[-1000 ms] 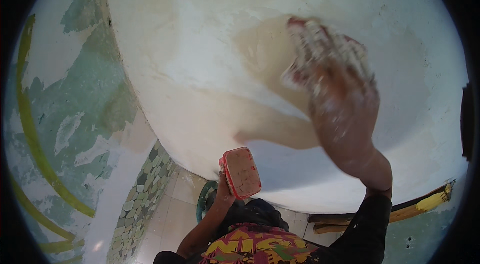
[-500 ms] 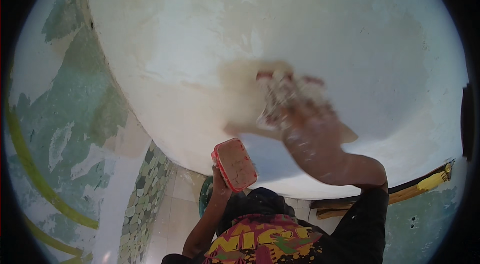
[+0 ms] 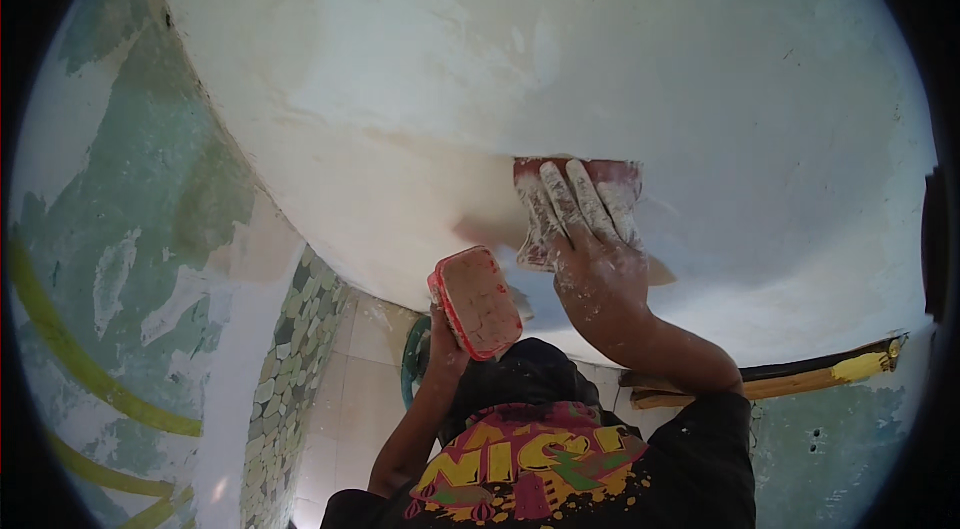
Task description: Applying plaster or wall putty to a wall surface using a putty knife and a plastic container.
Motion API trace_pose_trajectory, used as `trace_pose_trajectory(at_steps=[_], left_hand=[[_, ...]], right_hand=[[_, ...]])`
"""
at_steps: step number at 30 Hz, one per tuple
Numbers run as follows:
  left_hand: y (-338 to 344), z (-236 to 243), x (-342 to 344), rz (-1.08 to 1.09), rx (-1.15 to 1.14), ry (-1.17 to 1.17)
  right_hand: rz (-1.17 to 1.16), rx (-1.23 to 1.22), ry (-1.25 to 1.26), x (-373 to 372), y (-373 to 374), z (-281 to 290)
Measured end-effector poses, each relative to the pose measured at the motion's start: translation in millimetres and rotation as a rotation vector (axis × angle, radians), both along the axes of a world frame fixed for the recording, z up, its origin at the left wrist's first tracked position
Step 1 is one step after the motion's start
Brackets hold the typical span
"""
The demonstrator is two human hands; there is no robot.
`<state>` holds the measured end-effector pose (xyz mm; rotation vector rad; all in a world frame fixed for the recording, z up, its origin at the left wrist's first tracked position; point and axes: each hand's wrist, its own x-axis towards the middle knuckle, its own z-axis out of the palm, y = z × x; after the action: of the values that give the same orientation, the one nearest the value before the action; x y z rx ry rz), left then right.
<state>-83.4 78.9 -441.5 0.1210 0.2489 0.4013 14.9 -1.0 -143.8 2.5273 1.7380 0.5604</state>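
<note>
A broad white, curved plastered surface fills the upper and middle view. Against it my right hand presses a wide red spreader, its fingers over the tool and caked with white powder or paste. My left hand grips a red plastic tub lower in the view, slightly left of the spreader. The tub shows a pinkish-beige, cracked-looking top. Part of the left hand's fingers is hidden behind it.
A patchy green and white wall with yellow curved bands runs along the left, beside pebble-mosaic tiles and pale square tiles. Wooden strips lie along the lower right edge. A dark green round object is partly hidden behind my left arm.
My right hand and spreader have moved down and slightly left across the surface. The tub in my left hand sits higher in the picture, and the view has shifted somewhat.
</note>
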Motion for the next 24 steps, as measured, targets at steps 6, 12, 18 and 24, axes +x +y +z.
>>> trace_pose_trajectory(at_steps=[6,12,18,24], left_hand=[[3,-3,-2,-0.021,-0.031,-0.100],[2,2,2,-0.047,-0.019,-0.083],[2,-5,3,-0.015,0.024,0.027],[3,-12,3,-0.072,-0.053,0.025]], right_hand=[[0.122,0.230,-0.143,-5,16,38],[-0.254,-0.201,0.269,1,4,-17],[0.067,0.111,0.013,-18,5,1],[-0.068,0.373,-0.161,-5,14,30]])
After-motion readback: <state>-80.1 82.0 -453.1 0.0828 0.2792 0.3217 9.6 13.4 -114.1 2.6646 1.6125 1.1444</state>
